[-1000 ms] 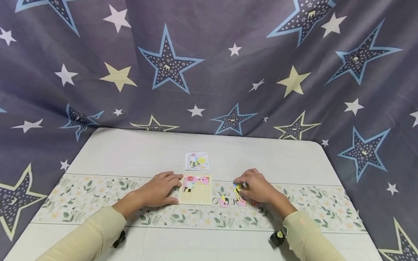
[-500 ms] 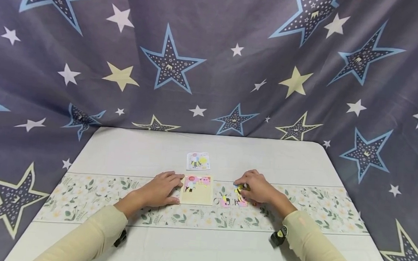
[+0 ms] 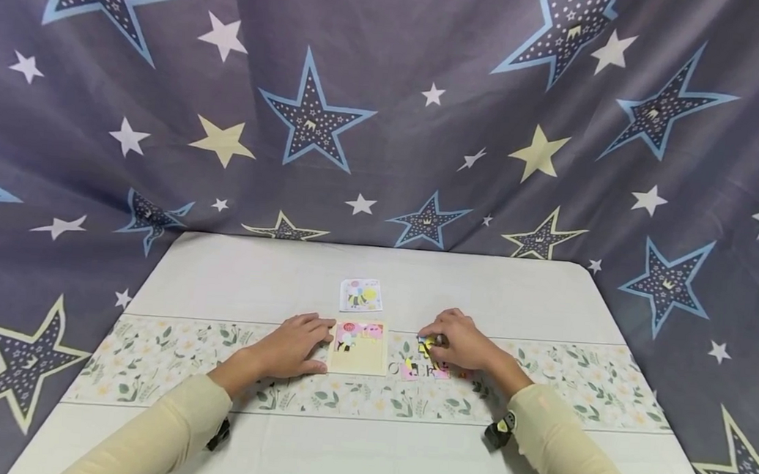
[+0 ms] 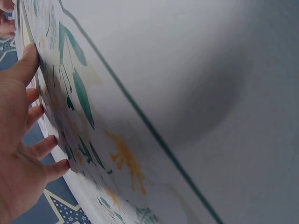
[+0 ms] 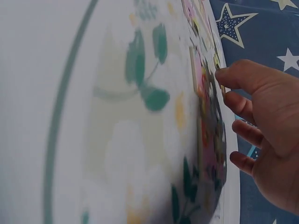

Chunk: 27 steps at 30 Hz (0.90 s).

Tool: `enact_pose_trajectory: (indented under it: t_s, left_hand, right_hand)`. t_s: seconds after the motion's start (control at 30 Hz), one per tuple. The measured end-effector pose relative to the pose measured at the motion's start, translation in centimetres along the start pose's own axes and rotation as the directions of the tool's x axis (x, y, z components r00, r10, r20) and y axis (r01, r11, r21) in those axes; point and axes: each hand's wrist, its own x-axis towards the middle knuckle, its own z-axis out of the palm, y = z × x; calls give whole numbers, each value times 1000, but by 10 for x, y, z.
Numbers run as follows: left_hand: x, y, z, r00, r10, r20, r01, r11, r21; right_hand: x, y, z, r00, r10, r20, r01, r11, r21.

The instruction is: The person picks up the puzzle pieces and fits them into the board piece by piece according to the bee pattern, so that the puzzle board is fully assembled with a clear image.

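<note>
My left hand (image 3: 292, 345) rests at the left edge of a shallow cream puzzle board (image 3: 360, 362), its fingers and thumb spread along that side. Pink, red and black-and-white pieces fill the board's upper part; bare backing shows below. To the right, my right hand (image 3: 463, 340) pinches a yellow, blue and black jigsaw puzzle piece (image 3: 425, 347) between thumb and fingers, partly hidden by them. Loose pink and yellow pieces (image 3: 409, 369) lie just under that hand. In the right wrist view, the thumb and index finger of the right hand (image 5: 268, 112) nearly meet above the pieces.
A square picture card (image 3: 361, 295) with a bee and a balloon lies behind the board. A floral band (image 3: 315, 398) crosses the white table (image 3: 271, 273). Beyond its far edge hangs a dark star-patterned curtain (image 3: 386, 142).
The right hand has shifted slightly left with the pinched puzzle piece, which has come away from the other loose pieces. The left hand stays at the board's edge.
</note>
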Motion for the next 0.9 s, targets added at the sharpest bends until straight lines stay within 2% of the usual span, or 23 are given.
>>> enact_pose_trajectory:
  t_s: [0.27,0.6,0.9]
  left_hand:
    - [1,0,0,1000,-5,1,5,1000,5]
    - [-1,-1,1,1000,11,-12,-10,1000,9]
    - [0,-2,3,1000,6,-6,-6,1000,10]
  right_hand:
    - [14,-11,8,999,-8,-31,9,1000,13]
    - [33,-36,19,998,-60,-35,59,998,-18]
    - [53,-58,25,997,-82,11,83,996,-32]
